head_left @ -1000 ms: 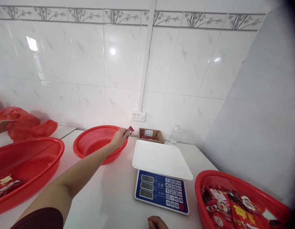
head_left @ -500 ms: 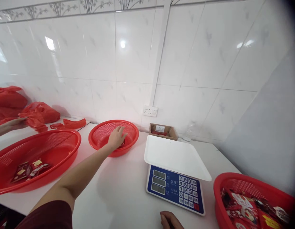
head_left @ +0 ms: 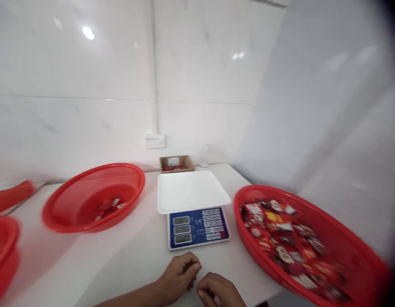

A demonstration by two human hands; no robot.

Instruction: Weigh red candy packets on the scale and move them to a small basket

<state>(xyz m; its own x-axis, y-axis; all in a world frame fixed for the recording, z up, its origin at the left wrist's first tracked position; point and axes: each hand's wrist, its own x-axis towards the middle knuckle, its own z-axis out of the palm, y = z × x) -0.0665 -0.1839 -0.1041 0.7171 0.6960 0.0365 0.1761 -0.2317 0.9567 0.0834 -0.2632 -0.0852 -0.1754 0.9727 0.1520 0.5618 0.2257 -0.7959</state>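
Note:
My left hand (head_left: 181,275) is just in front of the scale, its fingers curled in, with nothing visible in them. Close beside it, my right hand (head_left: 219,291) is also curled, and no object shows between its fingers. A small gap separates the two hands. Behind them stands a digital weighing scale (head_left: 199,228) with a blue keypad panel. Its white weighing tray (head_left: 191,192) bears nothing. To the right, a large red plastic basket (head_left: 248,243) holds many small red snack packets (head_left: 285,238).
A round red basket (head_left: 61,204) at the left holds a few red packets (head_left: 109,207). Part of another red basket (head_left: 5,251) shows at the left edge. A small cardboard box (head_left: 177,163) stands behind the scale, by the tiled wall and a socket (head_left: 155,140).
My left hand has come out of the round basket and back beside my right hand, its fingers now curled. The view has swung right, showing more of the packet-filled basket.

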